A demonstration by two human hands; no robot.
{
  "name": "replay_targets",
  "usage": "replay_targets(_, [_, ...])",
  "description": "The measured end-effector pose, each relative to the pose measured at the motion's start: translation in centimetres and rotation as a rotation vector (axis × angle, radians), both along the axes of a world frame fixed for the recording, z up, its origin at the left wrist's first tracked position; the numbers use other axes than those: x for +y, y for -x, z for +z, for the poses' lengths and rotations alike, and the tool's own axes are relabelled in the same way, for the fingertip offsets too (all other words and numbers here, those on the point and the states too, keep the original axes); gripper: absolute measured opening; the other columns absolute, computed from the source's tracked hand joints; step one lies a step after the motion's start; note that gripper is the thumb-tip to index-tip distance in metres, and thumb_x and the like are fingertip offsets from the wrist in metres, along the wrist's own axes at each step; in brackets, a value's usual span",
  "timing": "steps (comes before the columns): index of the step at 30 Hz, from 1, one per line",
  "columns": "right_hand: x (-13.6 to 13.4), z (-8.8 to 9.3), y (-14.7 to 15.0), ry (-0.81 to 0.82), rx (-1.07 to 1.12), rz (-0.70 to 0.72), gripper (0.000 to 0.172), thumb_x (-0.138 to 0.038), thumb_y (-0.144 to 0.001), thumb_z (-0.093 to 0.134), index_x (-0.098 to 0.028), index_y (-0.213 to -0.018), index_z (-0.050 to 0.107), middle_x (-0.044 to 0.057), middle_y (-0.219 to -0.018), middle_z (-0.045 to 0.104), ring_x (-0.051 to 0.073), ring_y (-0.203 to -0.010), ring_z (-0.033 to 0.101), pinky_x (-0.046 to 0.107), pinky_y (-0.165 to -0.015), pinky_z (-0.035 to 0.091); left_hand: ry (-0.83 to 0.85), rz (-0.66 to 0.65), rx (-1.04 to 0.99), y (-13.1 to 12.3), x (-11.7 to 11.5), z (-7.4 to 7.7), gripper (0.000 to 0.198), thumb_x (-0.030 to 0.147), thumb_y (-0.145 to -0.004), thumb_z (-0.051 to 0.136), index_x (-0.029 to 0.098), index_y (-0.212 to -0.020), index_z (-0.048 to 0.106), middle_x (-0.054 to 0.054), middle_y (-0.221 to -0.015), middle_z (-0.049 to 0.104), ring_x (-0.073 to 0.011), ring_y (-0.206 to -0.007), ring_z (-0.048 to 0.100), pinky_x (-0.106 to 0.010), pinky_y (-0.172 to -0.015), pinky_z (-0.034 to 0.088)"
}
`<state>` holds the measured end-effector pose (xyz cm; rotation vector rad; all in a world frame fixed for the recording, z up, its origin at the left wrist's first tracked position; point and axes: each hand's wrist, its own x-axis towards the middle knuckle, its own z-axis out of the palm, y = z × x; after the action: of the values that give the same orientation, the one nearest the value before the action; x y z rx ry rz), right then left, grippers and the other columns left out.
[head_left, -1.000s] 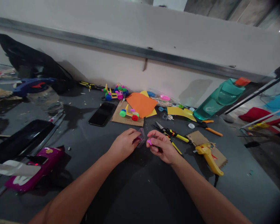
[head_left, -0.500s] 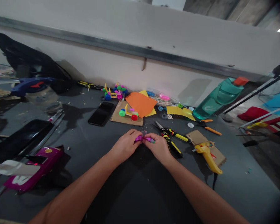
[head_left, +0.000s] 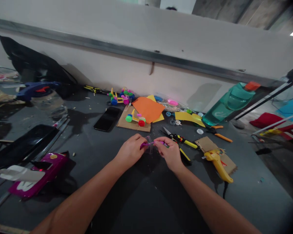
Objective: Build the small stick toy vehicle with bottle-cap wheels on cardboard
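Note:
My left hand (head_left: 130,150) is closed on a small purple piece (head_left: 143,145), whose exact kind I cannot make out. My right hand (head_left: 170,154) pinches a thin purple piece with a green bit (head_left: 165,144) showing between the fingers. Between the fingertips of both hands is a clear plastic bit (head_left: 150,146), perhaps film or tape. Both hands are just above the dark table (head_left: 146,195). Beyond them, a little wheeled toy (head_left: 136,119) with green and red wheels rests on a cardboard piece (head_left: 134,126) beside orange paper (head_left: 148,109).
Scissors and yellow-black pliers (head_left: 185,141) lie right of my hands. Further right are a yellow glue gun (head_left: 218,165) on cardboard, orange-handled pliers (head_left: 222,137) and a teal bottle (head_left: 226,105). Leftward are a phone (head_left: 107,119), a magenta device (head_left: 40,175) and a clear jug (head_left: 48,102).
My right fingertips have drawn a little to the right, away from the left ones. More of the clear plastic and a thin purple part now show between them. The view has shifted slightly.

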<state>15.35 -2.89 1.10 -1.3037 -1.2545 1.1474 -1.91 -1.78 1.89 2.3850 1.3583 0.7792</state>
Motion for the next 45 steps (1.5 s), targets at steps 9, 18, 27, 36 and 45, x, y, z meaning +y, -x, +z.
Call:
replay_targets(9, [0.1, 0.3, 0.2, -0.151, -0.268, 0.168, 0.02, -0.032, -0.081, 0.052, -0.021, -0.092, 0.065, 0.002, -0.078, 0.065, 0.015, -0.069, 0.059, 0.027, -0.063, 0.045, 0.037, -0.036, -0.069, -0.1, 0.1, -0.3, 0.008, 0.016, -0.08, 0.052, 0.018, -0.084, 0.058, -0.003, -0.088, 0.055, -0.0152, -0.082, 0.055, -0.028, -0.074, 0.046])
replay_targets(18, [0.3, -0.3, -0.3, -0.201, -0.464, 0.167, 0.014, -0.033, -0.078, 0.055, -0.023, -0.087, 0.059, 0.0, -0.079, 0.064, 0.016, -0.071, 0.059, 0.027, -0.066, 0.043, 0.01, -0.093, -0.079, -0.2, 0.0, -0.2, 0.025, 0.019, -0.079, 0.055, 0.021, -0.104, 0.058, -0.005, -0.097, 0.057, -0.0173, -0.091, 0.055, -0.033, -0.082, 0.047])
replay_targets(27, [0.0, -0.7, 0.3, -0.065, -0.231, 0.209, 0.027, -0.041, -0.08, 0.053, -0.022, -0.099, 0.054, -0.002, -0.073, 0.061, 0.007, -0.041, 0.045, 0.021, -0.043, 0.037, -0.086, -0.076, 0.038, 0.1, 0.0, -0.1, 0.012, 0.022, -0.083, 0.051, 0.019, -0.088, 0.062, -0.004, -0.09, 0.059, -0.016, -0.086, 0.055, -0.03, -0.076, 0.047])
replay_targets(36, [0.1, -0.5, -0.7, -0.161, -0.392, 0.196, 0.028, -0.029, -0.077, 0.057, -0.023, -0.104, 0.055, 0.001, -0.08, 0.064, 0.015, -0.073, 0.06, 0.028, -0.069, 0.045, -0.136, -0.038, 0.03, 0.9, 0.4, -0.1, 0.017, 0.022, -0.085, 0.047, 0.019, -0.086, 0.064, -0.004, -0.086, 0.06, -0.015, -0.084, 0.056, -0.029, -0.075, 0.047])
replay_targets(45, [0.0, 0.2, -0.3, -0.278, -0.464, 0.131, 0.013, -0.03, -0.08, 0.055, -0.024, -0.087, 0.064, 0.001, -0.085, 0.067, 0.017, -0.079, 0.06, 0.028, -0.073, 0.044, -0.083, -0.075, 0.009, 0.1, 0.1, -0.1, 0.017, 0.023, -0.085, 0.048, 0.019, -0.09, 0.064, -0.004, -0.091, 0.06, -0.0154, -0.087, 0.056, -0.03, -0.079, 0.047])
